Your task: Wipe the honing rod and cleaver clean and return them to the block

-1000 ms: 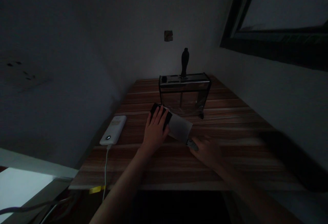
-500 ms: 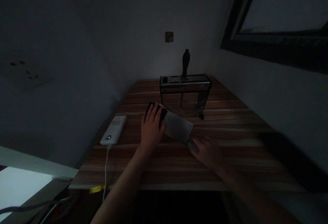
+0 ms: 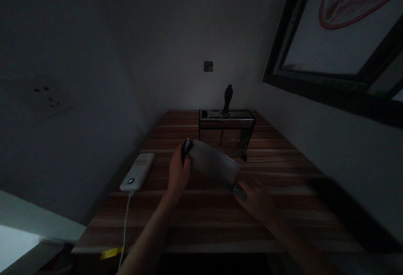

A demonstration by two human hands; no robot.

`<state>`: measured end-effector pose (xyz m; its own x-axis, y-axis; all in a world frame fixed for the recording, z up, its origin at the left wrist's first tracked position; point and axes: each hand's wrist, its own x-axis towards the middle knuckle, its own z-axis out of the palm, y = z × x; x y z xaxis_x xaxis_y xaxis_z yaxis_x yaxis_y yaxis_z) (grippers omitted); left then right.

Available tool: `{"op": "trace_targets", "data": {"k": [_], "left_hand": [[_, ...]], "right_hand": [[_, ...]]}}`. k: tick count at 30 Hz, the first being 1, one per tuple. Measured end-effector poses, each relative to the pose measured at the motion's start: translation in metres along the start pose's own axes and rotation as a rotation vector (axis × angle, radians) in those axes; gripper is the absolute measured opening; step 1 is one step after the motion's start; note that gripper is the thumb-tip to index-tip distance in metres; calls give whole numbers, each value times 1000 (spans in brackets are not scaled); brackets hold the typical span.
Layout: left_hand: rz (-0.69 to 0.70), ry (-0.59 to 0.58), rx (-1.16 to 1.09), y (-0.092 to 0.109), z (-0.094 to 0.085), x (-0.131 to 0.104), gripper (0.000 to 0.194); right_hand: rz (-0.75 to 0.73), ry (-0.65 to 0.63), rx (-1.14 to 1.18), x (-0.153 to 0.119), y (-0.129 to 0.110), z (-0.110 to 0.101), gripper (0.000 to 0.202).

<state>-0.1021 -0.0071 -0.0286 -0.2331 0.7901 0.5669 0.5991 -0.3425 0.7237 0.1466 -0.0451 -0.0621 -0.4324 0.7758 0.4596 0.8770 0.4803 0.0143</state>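
Note:
A cleaver [image 3: 214, 163] with a broad grey blade lies slanted between my hands, over the wooden table [image 3: 195, 224]. My right hand [image 3: 253, 195] is wrapped round its grey handle. At the blade's far left end, my left hand [image 3: 179, 170] grips a small black object [image 3: 186, 148] that meets the blade; a pale strip shows at its top. Behind the cleaver stands a knife block [image 3: 227, 123] with clear sides and a dark frame, and one black-handled knife [image 3: 228, 98] upright in it.
A white power bank [image 3: 137, 172] with a lit display and a white cable lies on the left of the table. Yellow tape [image 3: 111, 252] sticks to the front edge. A dark long object [image 3: 352, 212] is at the right. A framed picture [image 3: 343, 35] is on the right wall.
More of the blade now shows, as my left hand has drawn the black object leftward and turned it on edge. The view has tilted up, so the scene sits lower.

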Motion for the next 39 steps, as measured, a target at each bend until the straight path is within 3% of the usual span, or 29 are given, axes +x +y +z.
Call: {"op": "trace_targets", "data": {"k": [5,9,13,17,19,26,31,39], "left_hand": [[-74,72,-84,-1,-2,1,42],[96,-47,-26,10,4,-7,47],[342,-335,135,23,18,-25,59],[556,-775,186,29,33,-47,55],[596,-884,166,30,35,-53,51],[578,-912,155,28,34,-55,46],[588,-891,114,28,36,-57,44],[593,-916,103,28,38,-56,44]], "right_hand": [[28,121,14,-17,17,-7,25],[21,254,-58,-36,38,-22,22],[34,363,-171,-44,58,-46,19],[35,453,-199,-41,74,-69,19],[47,502,-213,-36,83,-79,20],[129,549,-270,3,120,-120,30],[325,380,-383,50,130,-173,36],[349,133,-696,117,133,-245,38]]}}
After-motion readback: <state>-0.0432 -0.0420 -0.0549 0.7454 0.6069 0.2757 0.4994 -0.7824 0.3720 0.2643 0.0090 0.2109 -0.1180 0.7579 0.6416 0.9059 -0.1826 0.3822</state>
